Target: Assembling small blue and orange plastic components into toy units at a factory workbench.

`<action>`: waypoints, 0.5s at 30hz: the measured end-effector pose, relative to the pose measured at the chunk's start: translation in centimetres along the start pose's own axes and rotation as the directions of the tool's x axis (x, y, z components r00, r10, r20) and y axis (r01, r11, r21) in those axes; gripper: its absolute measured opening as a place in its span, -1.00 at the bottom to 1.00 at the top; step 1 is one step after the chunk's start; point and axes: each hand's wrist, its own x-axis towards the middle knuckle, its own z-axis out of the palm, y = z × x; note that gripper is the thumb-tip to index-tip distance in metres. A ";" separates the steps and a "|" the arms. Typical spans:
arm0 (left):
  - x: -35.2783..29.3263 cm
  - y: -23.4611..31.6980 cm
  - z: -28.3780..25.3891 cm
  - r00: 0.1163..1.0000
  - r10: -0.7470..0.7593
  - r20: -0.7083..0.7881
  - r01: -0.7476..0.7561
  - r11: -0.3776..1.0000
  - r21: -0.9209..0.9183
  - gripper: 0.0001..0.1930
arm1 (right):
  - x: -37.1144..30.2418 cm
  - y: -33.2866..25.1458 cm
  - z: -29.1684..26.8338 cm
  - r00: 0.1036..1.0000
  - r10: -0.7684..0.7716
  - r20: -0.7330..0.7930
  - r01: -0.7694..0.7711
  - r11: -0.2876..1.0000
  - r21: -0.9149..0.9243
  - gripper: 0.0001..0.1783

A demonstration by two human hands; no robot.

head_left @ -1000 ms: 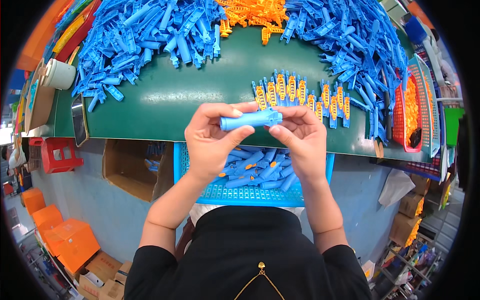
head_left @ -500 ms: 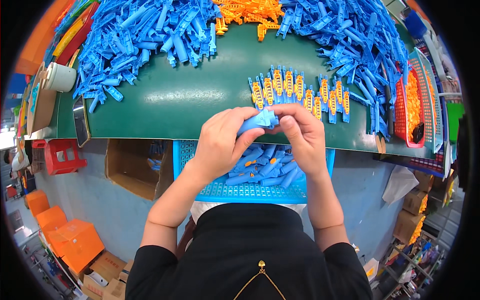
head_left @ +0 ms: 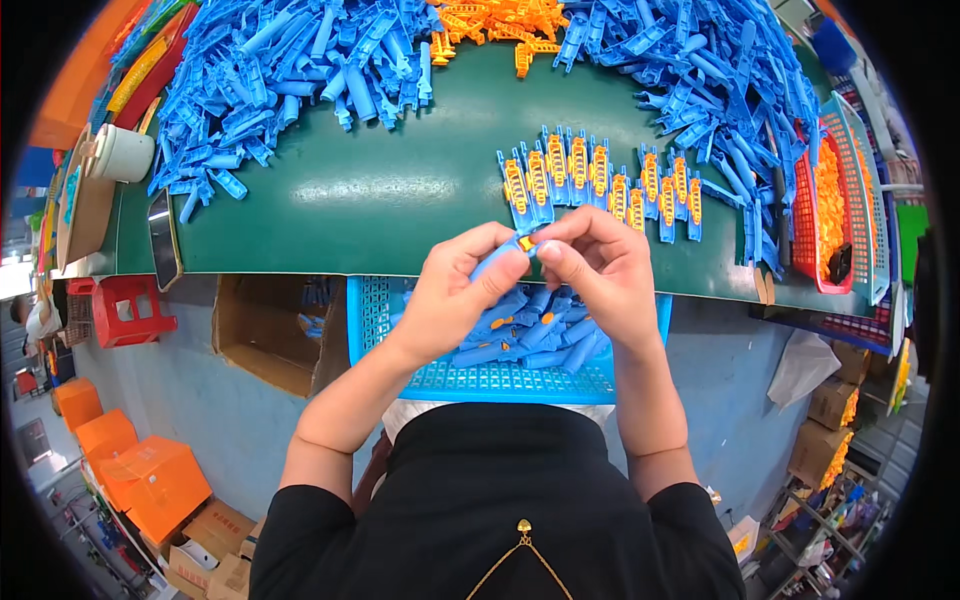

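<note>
My left hand (head_left: 462,290) grips a blue plastic housing (head_left: 490,264) between thumb and fingers, just past the table's near edge. At the housing's end sits a small orange plastic piece (head_left: 527,243). My right hand (head_left: 608,275) pinches at this orange piece with thumb and forefinger; the fingertips partly hide it. Beyond my hands, several blue housing halves with orange inserts (head_left: 578,162) lie in rows on the green table (head_left: 380,215). Below my hands, a light-blue basket (head_left: 480,385) holds several closed blue pieces with orange spots (head_left: 535,340).
Heaps of blue plastic parts (head_left: 300,60) (head_left: 720,90) cover the far table, with orange inserts (head_left: 500,18) between them. A red basket (head_left: 825,220) of orange pieces stands at the right. At the left lie a phone (head_left: 163,240) and a white cup (head_left: 122,154). A cardboard box (head_left: 265,345) stands below.
The blue housing has turned in my left hand, so its orange piece now shows. My right fingers have closed in from the housing's side to a pinch at its end.
</note>
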 end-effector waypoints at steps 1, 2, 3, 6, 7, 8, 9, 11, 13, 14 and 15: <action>0.1 0.2 -0.9 0.967 -0.203 0.153 0.231 0.953 -0.197 -0.67 | 0.1 0.0 0.5 1.000 -0.001 0.000 0.001 1.000 0.001 -0.81; 0.4 0.4 -1.3 0.872 -0.354 0.337 0.464 0.816 -0.344 -0.61 | 0.4 0.1 1.2 0.982 -0.143 -0.126 0.137 0.989 -0.059 -0.82; 0.6 0.6 -1.3 0.873 -0.353 0.336 0.463 0.817 -0.344 -0.61 | 0.6 0.2 1.7 0.928 -0.288 -0.239 0.262 0.956 -0.134 -0.83; 0.7 1.4 -1.3 0.791 -0.437 0.428 0.603 0.675 -0.426 -0.52 | 1.0 -0.1 0.4 0.902 -0.411 0.130 0.423 0.784 -0.455 -0.77; 0.6 1.6 -1.4 0.816 -0.409 0.408 0.572 0.671 -0.471 -0.50 | 1.0 0.0 0.2 0.903 -0.397 0.165 0.428 0.788 -0.443 -0.73; 0.7 1.7 -1.4 0.840 -0.378 0.389 0.538 0.667 -0.515 -0.48 | 0.9 -0.1 0.2 0.901 -0.401 0.166 0.431 0.785 -0.445 -0.73; 0.5 2.0 -1.2 0.907 -0.351 0.235 0.422 0.756 -0.500 -0.56 | 0.5 -0.1 0.3 0.948 -0.316 0.026 0.299 0.864 -0.405 -0.73; 0.1 2.0 -1.1 0.967 -0.218 0.128 0.244 0.936 -0.253 -0.65 | 0.1 -0.1 0.4 0.958 -0.246 -0.147 0.177 0.912 -0.370 -0.77; -0.1 1.6 -1.4 0.998 -0.048 0.041 0.050 0.997 -0.053 -0.82 | -0.3 -0.8 0.3 0.973 -0.219 -0.074 0.172 0.900 -0.401 -0.78; -0.3 1.8 -1.8 0.998 -0.046 0.040 0.048 0.998 -0.051 -0.82 | -0.5 -1.0 0.3 0.984 -0.179 -0.010 0.157 0.890 -0.429 -0.79; -0.4 2.0 -2.4 0.990 -0.079 0.113 0.076 0.996 0.038 -0.82 | -0.5 -0.8 0.3 0.977 -0.211 0.009 0.194 0.883 -0.428 -0.82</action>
